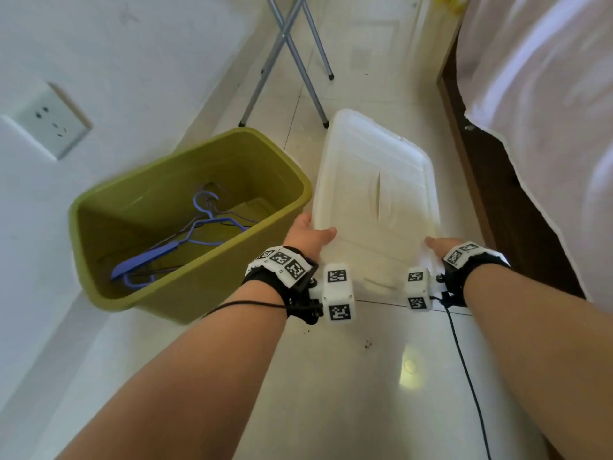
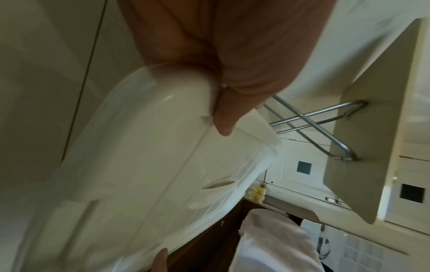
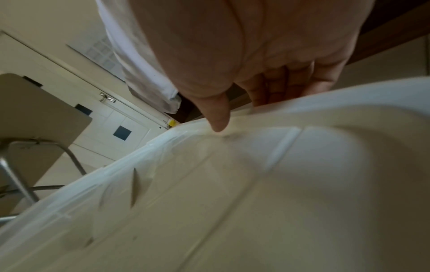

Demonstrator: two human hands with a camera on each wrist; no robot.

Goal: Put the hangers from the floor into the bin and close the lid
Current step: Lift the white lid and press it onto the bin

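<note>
An olive-green bin [image 1: 252, 141] stands open on the floor by the wall, with blue and dark hangers [image 1: 172, 249] lying inside it. To its right, a translucent white lid [image 1: 374, 180] is held above the floor. My left hand [image 1: 308, 235] grips the lid's near left corner, thumb on top. My right hand [image 1: 442, 245] grips the near right corner. In the left wrist view the thumb [image 2: 223, 117] presses on the lid [image 2: 151, 165]. In the right wrist view my thumb [image 3: 217, 117] lies on the lid [image 3: 256, 193] and my fingers curl under its edge.
Crossed metal legs [image 1: 292, 58] of a folding stand rise just beyond the bin and lid. A bed with a white sheet [image 1: 547, 127] and dark wooden frame runs along the right. A wall socket [image 1: 53, 122] is on the left wall. Pale floor tiles [image 1: 365, 393] lie near me.
</note>
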